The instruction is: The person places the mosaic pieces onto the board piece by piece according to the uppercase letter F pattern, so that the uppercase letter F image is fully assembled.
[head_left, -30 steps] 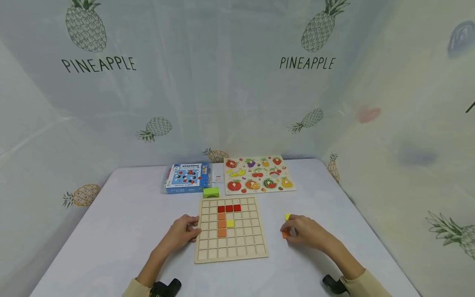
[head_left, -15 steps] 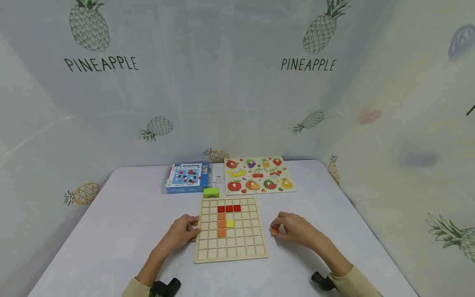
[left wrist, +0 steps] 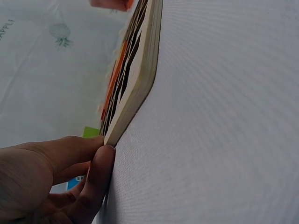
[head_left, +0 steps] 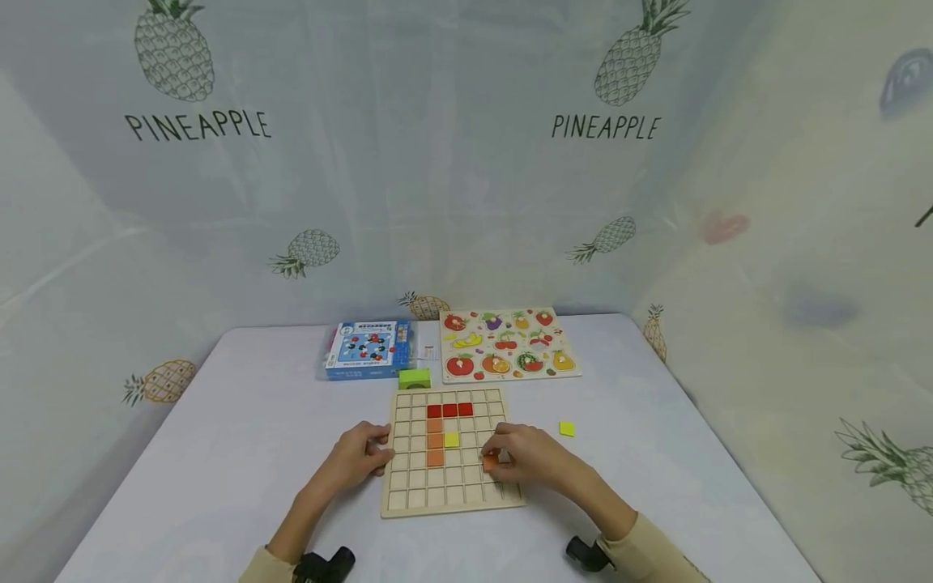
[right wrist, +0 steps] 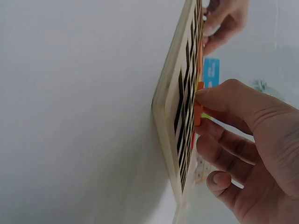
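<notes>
A wooden grid board [head_left: 437, 495] lies in the middle of the table. Three red tiles [head_left: 449, 410] form a row on it, an orange column [head_left: 435, 441] runs down from their left end, and a yellow tile [head_left: 452, 440] sits beside the column. At the board's left edge, the thumb and fingers of my left hand [head_left: 352, 460] pinch the rim. My right hand [head_left: 532, 457] is over the board's right part, pinching an orange square tile [right wrist: 198, 109] between thumb and fingers; its other fingers are loosely bent.
To the right of the board lies a single yellow tile [head_left: 567, 429]. Behind the board stand a green block [head_left: 414, 378], a blue box [head_left: 368, 350] and a fruit peg puzzle [head_left: 508, 344]. A printed pineapple cloth hangs behind the table.
My right hand has carried the orange tile leftward from beside the yellow tile on the table to over the board. My left hand has stayed at the board's edge.
</notes>
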`<state>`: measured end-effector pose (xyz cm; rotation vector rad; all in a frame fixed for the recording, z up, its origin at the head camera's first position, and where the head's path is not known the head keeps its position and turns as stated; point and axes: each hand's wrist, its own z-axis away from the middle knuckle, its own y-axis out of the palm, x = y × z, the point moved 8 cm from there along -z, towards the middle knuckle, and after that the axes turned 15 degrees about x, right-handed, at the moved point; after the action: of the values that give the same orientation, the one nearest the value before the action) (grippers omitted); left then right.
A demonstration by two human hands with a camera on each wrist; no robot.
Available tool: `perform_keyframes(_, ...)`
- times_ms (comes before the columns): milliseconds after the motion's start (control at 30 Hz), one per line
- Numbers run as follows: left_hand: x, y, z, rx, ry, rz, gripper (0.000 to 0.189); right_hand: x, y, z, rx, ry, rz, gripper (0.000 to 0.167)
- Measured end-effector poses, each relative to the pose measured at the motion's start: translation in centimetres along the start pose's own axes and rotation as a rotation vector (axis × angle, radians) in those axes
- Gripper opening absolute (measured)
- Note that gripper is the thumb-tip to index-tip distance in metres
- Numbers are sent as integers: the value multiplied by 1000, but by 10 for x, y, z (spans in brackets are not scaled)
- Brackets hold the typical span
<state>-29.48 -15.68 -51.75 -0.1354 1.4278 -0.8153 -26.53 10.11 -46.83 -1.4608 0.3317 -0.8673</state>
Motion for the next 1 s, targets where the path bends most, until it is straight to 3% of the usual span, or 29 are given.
perform_keyframes(267,-3,-1,-1,15,12,-1,47,32,7,-27,0,-93,64,17)
perform_keyframes(600,-5,0,0,27,22,10,47,59,14,-49,0,-121,117,17)
perform_keyframes(1000,1,1,-1,16,1,12,47,66,16,-55,3,-91,106,19)
